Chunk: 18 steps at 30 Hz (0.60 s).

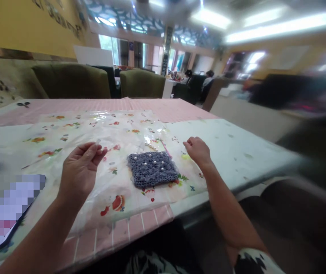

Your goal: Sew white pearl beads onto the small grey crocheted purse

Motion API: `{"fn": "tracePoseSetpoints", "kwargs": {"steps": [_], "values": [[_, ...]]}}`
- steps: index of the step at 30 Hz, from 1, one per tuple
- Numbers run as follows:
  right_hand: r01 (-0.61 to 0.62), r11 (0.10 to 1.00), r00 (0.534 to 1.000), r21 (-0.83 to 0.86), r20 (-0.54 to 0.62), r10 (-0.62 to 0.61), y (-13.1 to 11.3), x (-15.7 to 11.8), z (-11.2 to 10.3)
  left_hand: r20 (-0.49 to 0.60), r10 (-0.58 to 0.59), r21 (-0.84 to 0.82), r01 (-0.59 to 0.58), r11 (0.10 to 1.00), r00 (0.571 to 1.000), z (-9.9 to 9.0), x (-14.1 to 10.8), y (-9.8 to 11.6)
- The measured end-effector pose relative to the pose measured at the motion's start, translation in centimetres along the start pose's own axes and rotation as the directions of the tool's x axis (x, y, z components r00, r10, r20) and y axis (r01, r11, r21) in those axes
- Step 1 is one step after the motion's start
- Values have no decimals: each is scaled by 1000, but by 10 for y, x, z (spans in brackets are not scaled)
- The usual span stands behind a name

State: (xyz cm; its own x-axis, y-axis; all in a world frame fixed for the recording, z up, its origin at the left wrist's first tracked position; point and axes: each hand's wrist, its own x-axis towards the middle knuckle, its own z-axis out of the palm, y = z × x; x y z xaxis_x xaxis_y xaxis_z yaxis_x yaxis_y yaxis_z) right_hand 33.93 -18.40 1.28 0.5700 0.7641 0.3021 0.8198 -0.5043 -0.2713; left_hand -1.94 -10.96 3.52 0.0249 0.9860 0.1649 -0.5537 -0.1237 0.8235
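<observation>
A grey-blue crocheted piece dotted with several white beads lies flat on the flowered plastic sheet. Just behind it rest a short string of pearly beads and a thin pink stick. To the left of the piece, my left hand is raised with thumb and fingers pinched; whatever is between the fingertips is too small to name. My right hand is up on the other side, fingers curled together, their contents hidden. Neither hand touches the crocheted piece.
Black scissors lie at the far left of the table. A blurred, pixelated flat object is at the near left. Two green chairs stand behind the table. Two people sit in the distance.
</observation>
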Motion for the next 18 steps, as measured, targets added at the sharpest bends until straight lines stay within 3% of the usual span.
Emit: {"fn": "tracePoseSetpoints", "kwargs": {"steps": [3,8,14,18], "values": [[-136,981,976,-135,154,156,22,6,19,17,-70,43,69,997,997,2,-5,-10],[-181,978,960,-101,200,198,35,9,37,9,-63,55,62,997,998,2,-5,-8],[-194,977,972,91,151,179,36,9,30,22,-30,48,29,998,999,-1,-2,-4],[-101,940,991,325,116,66,8,0,17,28,-39,53,37,998,999,-1,-4,-7]]}}
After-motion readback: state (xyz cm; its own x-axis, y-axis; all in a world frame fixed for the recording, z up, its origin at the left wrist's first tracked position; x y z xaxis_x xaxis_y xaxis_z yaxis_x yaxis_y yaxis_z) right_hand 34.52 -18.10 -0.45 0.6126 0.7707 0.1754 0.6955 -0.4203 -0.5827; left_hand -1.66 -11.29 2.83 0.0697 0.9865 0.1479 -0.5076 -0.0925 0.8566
